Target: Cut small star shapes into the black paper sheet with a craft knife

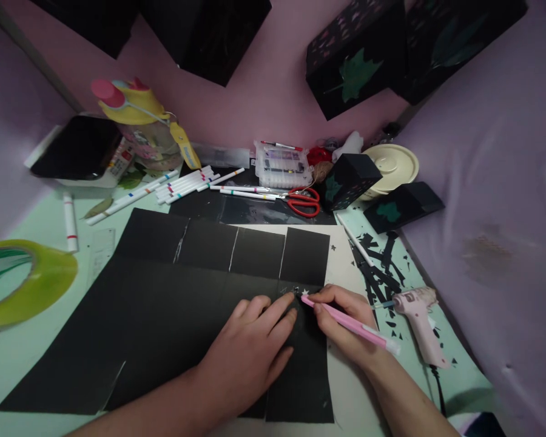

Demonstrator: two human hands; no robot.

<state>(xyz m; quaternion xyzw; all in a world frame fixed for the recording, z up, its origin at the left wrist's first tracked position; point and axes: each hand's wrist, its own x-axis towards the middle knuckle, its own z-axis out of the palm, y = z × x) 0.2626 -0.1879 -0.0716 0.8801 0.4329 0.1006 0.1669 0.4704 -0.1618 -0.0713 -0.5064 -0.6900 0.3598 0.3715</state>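
Note:
A large sheet of black card (164, 321), with slits along its top and bottom edges, lies over a white board (346, 376). My left hand (246, 346) rests flat on the card with its fingers apart, fingertips close to a small white star-shaped cut-out (305, 292). Pinched in my right hand (346, 315) is a slim pink craft knife (352, 323), its tip down at the card beside the star. The blade itself is too small to make out. Faint pale marks show on the card near my left fingertips.
Black scraps (382, 267), a white pen (355, 240) and a pink glue gun (418, 321) lie right. Behind are red-handled scissors (303, 202), white markers (186, 185) and black boxes (352, 182). Yellow-green tape (54, 285) sits left. Dark boxes (355, 60) hang overhead.

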